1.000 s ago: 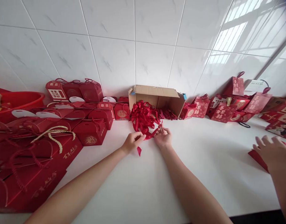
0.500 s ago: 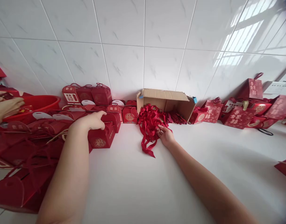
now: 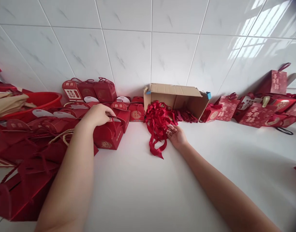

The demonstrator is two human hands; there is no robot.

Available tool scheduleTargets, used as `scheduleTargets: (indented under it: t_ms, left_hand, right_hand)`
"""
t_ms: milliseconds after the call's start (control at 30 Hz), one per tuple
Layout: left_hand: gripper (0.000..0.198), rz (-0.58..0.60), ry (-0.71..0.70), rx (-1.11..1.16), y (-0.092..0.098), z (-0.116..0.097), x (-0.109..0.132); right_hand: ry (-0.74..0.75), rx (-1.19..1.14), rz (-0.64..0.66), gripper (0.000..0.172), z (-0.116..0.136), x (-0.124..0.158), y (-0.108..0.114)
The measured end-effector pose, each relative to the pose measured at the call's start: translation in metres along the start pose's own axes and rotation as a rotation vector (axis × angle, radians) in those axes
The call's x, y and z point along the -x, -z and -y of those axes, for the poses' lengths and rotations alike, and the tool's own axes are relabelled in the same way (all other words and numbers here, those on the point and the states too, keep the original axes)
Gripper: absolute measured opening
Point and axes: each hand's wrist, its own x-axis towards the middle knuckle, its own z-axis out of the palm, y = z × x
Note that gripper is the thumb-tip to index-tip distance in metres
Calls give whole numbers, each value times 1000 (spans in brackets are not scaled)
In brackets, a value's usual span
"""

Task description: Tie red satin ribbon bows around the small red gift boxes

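On the left, my left hand [image 3: 99, 116] has its fingers closed on the cord handle at the top of a red gift box [image 3: 109, 133] with a gold print. That box stands at the near edge of a crowd of similar boxes. A loose heap of red ribbons [image 3: 157, 119] spills from a cardboard box onto the white table. At the heap's right side lies my right hand [image 3: 177, 136], palm up, fingers spread and lightly bent at the ribbons, with nothing gripped.
The cardboard box [image 3: 177, 89] lies on its side against the tiled wall. Finished-looking red boxes with ribbon loops [image 3: 255, 114] stand at right. At far left, another person's hand [image 3: 10, 103] is over a red basin [image 3: 50, 98]. Many red boxes [image 3: 24, 193] fill the left side.
My left hand has gone from pointing over the gift box to closing on its cord handle. My right hand still rests open by the ribbons. The view has shifted slightly.
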Motion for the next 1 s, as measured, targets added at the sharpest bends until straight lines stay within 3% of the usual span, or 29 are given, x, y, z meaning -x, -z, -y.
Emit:
scheduleTargets:
  t_ms: [100,233,367,467,600,833,1000]
  left_hand:
    - [17,25,-94,-137,8,-27,17]
    - [18,27,-274,-130,-5,-63,33]
    - [20,264,-408,-91,-26,-84,41]
    - [37,412,-344,-79,-28,-87,49]
    - [55,429,-254,-22,-16,-87,62]
    - [29,375,-223,-143,-10,-90,70]
    - [19,470,-259,-184,-17,-89,73]
  right_hand:
    - [-18,10,9,13,0,7,-4]
    - [-22,40,10,11,1,10,-7]
    - [-44,72,10,16,3,11,-8]
    - [-55,83,13,20,4,11,-8]
    - [-55,88,31,17,3,10,-7]
    - [-39,110,43,15,2,11,-5]
    - [-30,118,41,10,2,13,-7]
